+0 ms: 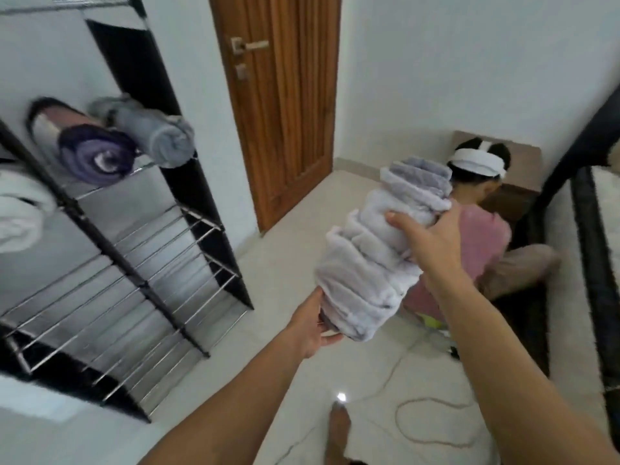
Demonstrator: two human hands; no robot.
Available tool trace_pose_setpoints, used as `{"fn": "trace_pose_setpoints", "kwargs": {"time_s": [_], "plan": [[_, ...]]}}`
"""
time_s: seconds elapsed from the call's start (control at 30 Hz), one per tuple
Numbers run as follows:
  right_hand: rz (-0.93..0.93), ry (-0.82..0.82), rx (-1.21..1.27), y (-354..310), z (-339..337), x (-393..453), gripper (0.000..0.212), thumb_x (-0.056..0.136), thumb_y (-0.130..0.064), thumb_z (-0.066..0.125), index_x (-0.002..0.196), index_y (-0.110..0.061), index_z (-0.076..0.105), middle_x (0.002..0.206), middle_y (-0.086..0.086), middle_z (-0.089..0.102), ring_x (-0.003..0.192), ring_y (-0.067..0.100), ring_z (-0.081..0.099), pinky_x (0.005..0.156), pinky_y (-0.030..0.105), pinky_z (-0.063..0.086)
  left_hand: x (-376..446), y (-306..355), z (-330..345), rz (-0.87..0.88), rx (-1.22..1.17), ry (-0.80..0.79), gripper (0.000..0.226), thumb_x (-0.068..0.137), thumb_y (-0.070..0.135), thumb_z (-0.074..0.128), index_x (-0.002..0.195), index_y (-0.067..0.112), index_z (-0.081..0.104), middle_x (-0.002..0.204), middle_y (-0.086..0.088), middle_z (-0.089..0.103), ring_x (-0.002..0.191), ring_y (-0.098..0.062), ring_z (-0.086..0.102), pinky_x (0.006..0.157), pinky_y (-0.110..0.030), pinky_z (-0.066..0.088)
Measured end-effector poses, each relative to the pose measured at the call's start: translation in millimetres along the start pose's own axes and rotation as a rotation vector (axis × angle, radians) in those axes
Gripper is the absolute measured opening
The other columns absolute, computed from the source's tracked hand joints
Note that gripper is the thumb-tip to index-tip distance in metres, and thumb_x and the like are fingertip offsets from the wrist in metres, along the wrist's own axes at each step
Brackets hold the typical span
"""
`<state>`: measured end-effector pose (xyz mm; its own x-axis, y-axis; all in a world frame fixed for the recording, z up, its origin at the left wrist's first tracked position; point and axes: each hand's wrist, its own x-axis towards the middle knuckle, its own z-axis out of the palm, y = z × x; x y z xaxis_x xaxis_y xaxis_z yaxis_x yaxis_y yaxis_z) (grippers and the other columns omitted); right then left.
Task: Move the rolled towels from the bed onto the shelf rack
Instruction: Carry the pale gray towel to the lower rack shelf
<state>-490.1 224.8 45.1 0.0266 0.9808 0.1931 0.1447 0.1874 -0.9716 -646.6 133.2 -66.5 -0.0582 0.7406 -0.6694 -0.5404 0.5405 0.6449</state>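
Observation:
I hold a pale grey rolled towel (372, 256) in the air over the floor, between the rack and the bed. My left hand (313, 325) grips its lower end from below. My right hand (426, 234) clasps its upper part from the side. The black metal shelf rack (141, 250) stands at the left against the wall. On an upper shelf lie a purple rolled towel (94, 156) and a grey rolled towel (157, 135). A white rolled towel (20, 209) shows at the left edge. The bed (604, 263) is at the far right edge.
A person in a pink top (479, 236) crouches on the floor right behind the held towel, by a low wooden cabinet (510, 196). A closed wooden door (285, 105) is straight ahead. A white cable (419, 417) loops on the tiled floor near my foot (339, 431).

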Motion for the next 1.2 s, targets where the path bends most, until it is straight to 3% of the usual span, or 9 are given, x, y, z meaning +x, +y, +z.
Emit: {"fn": "trace_pose_setpoints", "kwargs": {"time_s": [0.17,0.33,0.5,0.6,0.83,0.9,1.0,1.1,1.2], "plan": [[-0.064,-0.278,-0.022,18,133,49,0.074,0.074,-0.029,0.077,0.134,-0.016,0.036,0.109,-0.017,0.053,0.092,-0.006,0.054,0.070,0.003,0.039,35,56,-74,0.088,-0.204,0.225,0.033,0.087,0.055,0.055,0.101,0.026,0.064,0.109,-0.008,0.066,0.094,-0.023,0.063,0.072,-0.035,0.054],[-0.098,-0.521,-0.012,28,241,88,0.076,0.074,-0.032,0.077,0.133,-0.015,0.035,0.122,-0.004,0.052,0.103,0.012,0.055,0.079,0.011,0.040,64,105,-131,0.133,-0.337,0.426,0.036,0.086,0.057,0.054,0.103,0.026,0.064,0.106,-0.004,0.068,0.096,-0.022,0.063,0.068,-0.035,0.054],[-0.097,-0.742,-0.070,42,334,108,0.066,0.078,-0.028,0.076,0.130,-0.019,0.035,0.115,-0.008,0.049,0.099,0.010,0.052,0.073,0.004,0.036,84,126,-175,0.101,-0.474,0.579,0.040,0.086,0.061,0.051,0.102,0.026,0.063,0.106,-0.001,0.067,0.094,-0.019,0.062,0.067,-0.034,0.053],[-0.051,-0.846,-0.146,57,387,121,0.057,0.080,-0.027,0.073,0.122,-0.020,0.036,0.110,-0.006,0.049,0.096,0.013,0.052,0.072,0.013,0.040,101,130,-198,0.083,-0.571,0.630,0.044,0.080,0.063,0.058,0.100,0.025,0.064,0.106,-0.001,0.067,0.092,-0.018,0.064,0.064,-0.032,0.053],[0.092,-0.993,-0.371,110,504,125,0.084,0.077,-0.046,0.071,0.139,-0.009,0.028,0.131,0.012,0.054,0.116,0.032,0.056,0.096,0.044,0.047,144,131,-259,0.042,-0.735,0.660,0.049,0.080,0.060,0.061,0.100,0.015,0.063,0.093,-0.008,0.065,0.087,-0.025,0.063,0.069,-0.038,0.055],[0.096,-1.017,-0.406,122,538,124,0.085,0.078,-0.049,0.069,0.139,-0.007,0.026,0.136,0.016,0.051,0.120,0.035,0.053,0.100,0.046,0.044,157,137,-281,0.047,-0.759,0.684,0.050,0.080,0.061,0.060,0.101,0.016,0.061,0.096,-0.008,0.064,0.089,-0.025,0.062,0.068,-0.038,0.054],[0.115,-1.067,-0.478,138,574,120,0.090,0.077,-0.050,0.068,0.142,-0.007,0.022,0.141,0.017,0.045,0.127,0.036,0.048,0.105,0.047,0.040,173,142,-306,0.009,-0.795,0.703,0.057,0.078,0.064,0.061,0.111,0.017,0.058,0.108,-0.008,0.059,0.111,-0.029,0.058,0.086,-0.044,0.055],[0.128,-1.160,-0.542,155,590,116,0.092,0.077,-0.045,0.071,0.144,-0.009,0.021,0.144,0.015,0.044,0.131,0.036,0.045,0.107,0.047,0.038,186,144,-319,-0.005,-0.777,0.695,0.050,0.079,0.060,0.063,0.100,0.015,0.059,0.093,-0.009,0.056,0.096,-0.026,0.059,0.095,-0.044,0.051],[0.158,-1.204,-0.547,173,588,113,0.096,0.068,-0.042,0.075,0.144,-0.009,0.028,0.142,0.015,0.046,0.130,0.035,0.046,0.108,0.047,0.039,194,152,-320,-0.019,-0.748,0.648,0.059,0.076,0.058,0.067,0.112,0.013,0.057,0.103,-0.012,0.061,0.092,-0.025,0.062,0.098,-0.041,0.050]]}}
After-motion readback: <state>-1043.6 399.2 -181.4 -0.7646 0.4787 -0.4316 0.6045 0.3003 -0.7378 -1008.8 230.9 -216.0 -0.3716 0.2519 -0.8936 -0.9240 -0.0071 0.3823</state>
